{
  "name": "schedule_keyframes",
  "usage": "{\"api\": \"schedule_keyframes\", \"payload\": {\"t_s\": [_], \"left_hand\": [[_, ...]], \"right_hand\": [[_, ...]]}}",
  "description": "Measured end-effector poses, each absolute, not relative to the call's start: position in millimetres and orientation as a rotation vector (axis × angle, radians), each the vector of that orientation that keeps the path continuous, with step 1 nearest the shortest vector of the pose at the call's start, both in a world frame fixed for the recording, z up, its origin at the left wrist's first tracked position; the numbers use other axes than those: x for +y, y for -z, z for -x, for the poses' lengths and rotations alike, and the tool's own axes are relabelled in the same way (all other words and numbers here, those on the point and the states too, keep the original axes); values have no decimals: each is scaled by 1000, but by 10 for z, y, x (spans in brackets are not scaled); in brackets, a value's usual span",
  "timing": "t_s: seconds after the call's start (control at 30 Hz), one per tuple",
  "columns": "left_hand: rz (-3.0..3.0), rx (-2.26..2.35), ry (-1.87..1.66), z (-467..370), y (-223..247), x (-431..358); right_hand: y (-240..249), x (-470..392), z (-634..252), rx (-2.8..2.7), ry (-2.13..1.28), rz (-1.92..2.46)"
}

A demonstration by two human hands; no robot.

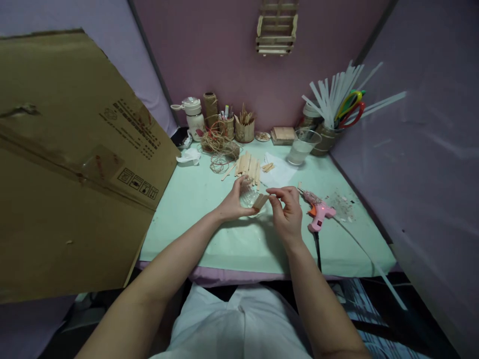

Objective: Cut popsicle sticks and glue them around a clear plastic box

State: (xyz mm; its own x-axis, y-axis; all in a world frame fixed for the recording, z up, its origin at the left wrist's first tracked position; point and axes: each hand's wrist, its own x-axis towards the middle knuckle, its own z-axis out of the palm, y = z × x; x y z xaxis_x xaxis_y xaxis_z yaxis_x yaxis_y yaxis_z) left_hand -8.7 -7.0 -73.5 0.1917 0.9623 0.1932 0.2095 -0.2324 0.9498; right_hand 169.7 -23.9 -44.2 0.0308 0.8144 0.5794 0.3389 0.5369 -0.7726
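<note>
A clear plastic cup (pixel 247 193) lies tilted in my left hand (pixel 233 203), whose fingers and thumb wrap round it. Short wooden stick pieces (pixel 261 201) stand side by side on the cup's right side. My right hand (pixel 287 210) is at the right edge of these pieces, thumb and forefinger pinched together; what they hold, if anything, is too small to make out. Behind the cup lies a pile of flat wooden sticks (pixel 247 166). A pink glue gun (pixel 319 210) rests to the right of my right hand.
Tangled twine (pixel 219 147), a white bottle (pixel 195 119) and a stick holder (pixel 244 130) stand at the back. A clear cup (pixel 300 149) is near a jar (pixel 326 139) of white strips and scissors. Large cardboard (pixel 86 169) borders the left side.
</note>
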Motion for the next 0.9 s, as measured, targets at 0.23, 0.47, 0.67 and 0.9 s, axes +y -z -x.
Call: {"api": "schedule_keyframes", "payload": {"t_s": [0.23,0.47,0.67,0.9], "left_hand": [[-1809,1212,-1000,184,724,-19],[-1843,1072,-1136,159,771,51],[-1819,1042,-1225,101,805,62],[-1801,1058,-1243,100,836,59]], "right_hand": [[523,-243,-1757,-1697,-441,992],[497,-216,-1710,-1736,-463,969],[487,-202,-1711,-1714,-467,947],[495,-189,-1691,-1705,-447,965]]}}
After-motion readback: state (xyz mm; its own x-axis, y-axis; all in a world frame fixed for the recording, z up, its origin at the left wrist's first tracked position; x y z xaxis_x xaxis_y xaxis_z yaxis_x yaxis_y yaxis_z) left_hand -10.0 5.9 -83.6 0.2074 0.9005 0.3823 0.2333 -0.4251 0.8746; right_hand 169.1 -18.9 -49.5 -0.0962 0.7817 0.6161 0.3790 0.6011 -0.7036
